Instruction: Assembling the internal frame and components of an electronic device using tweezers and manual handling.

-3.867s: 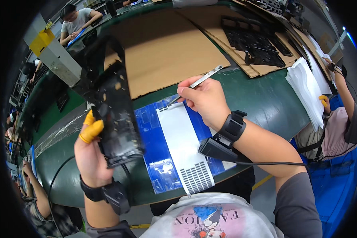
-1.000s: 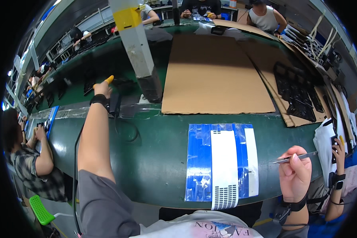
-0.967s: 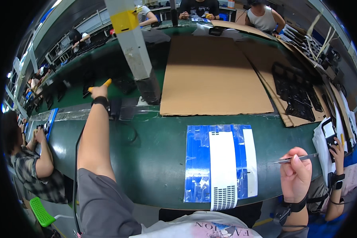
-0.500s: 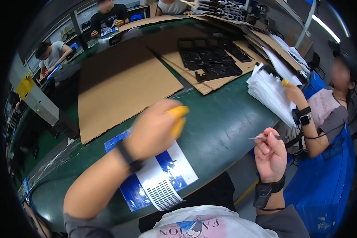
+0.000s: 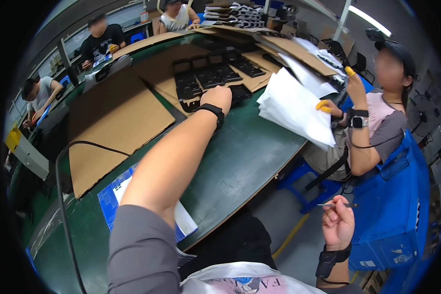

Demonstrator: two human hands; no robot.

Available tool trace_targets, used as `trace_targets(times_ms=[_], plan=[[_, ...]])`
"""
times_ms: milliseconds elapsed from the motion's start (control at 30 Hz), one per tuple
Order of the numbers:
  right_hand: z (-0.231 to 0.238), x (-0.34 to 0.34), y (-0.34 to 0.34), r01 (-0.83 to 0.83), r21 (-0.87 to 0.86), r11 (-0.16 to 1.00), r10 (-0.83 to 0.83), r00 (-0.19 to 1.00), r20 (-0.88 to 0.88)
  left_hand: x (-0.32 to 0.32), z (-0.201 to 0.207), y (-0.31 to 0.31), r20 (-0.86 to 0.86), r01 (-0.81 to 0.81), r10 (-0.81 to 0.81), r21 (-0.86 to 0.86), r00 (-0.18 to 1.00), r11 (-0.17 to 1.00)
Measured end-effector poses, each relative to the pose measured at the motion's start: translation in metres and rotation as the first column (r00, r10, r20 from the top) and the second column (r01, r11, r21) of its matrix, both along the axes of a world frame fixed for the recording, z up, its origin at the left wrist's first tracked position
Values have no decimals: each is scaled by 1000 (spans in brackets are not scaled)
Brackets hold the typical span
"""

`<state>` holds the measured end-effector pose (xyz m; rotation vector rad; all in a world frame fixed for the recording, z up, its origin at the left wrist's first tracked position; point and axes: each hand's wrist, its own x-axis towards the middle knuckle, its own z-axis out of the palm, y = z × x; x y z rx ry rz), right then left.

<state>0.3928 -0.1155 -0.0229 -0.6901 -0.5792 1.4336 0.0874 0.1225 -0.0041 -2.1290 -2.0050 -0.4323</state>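
Observation:
My left hand [image 5: 217, 99] is stretched far over the table, at the near edge of the black molded trays [image 5: 211, 76]. Its fingers are hidden behind the back of the hand, so their grip cannot be told. Close to my body on the right, my right hand [image 5: 339, 223] is raised off the table. Its thumb and fingers pinch a thin pointed metal tool [image 5: 327, 205], tip toward the left. Under my left forearm lies a blue and white sheet [image 5: 185, 221], partly covered by the arm.
Brown cardboard [image 5: 117, 122] lies on the green table [image 5: 230, 161]. At right, a co-worker wearing yellow finger covers holds white sheets [image 5: 294, 110]. Blue bins [image 5: 387, 220] stand beside me. A black cable [image 5: 61, 196] arcs up at left. Other people sit across the table.
My left hand has moved from above the blue and white sheet, forward to the black trays. My right hand keeps its pinch on the tool. The co-worker's white sheets have spread out.

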Motion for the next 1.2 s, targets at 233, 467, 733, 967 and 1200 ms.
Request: trace_targets(times_ms=[233,467,733,967,1200], plan=[[-8,-11,22,-76,40,996,79,995,-69,-60,34,-94,960,273,129,-198,250,941],[19,-101,41,-368,104,924,368,930,24,-104,54,-218,961,115,-263,272,-85,955],[21,-255,37,-688,2,726,649,687,326,-196,61,-364,932,-477,-349,263,-99,839],[-4,-359,65,-753,20,658,650,581,489,-181,3,-363,847,-430,-281,69,-451,900],[-14,-371,65,-739,-70,671,651,541,532,-171,0,-362,874,-517,-240,-15,-423,856]])
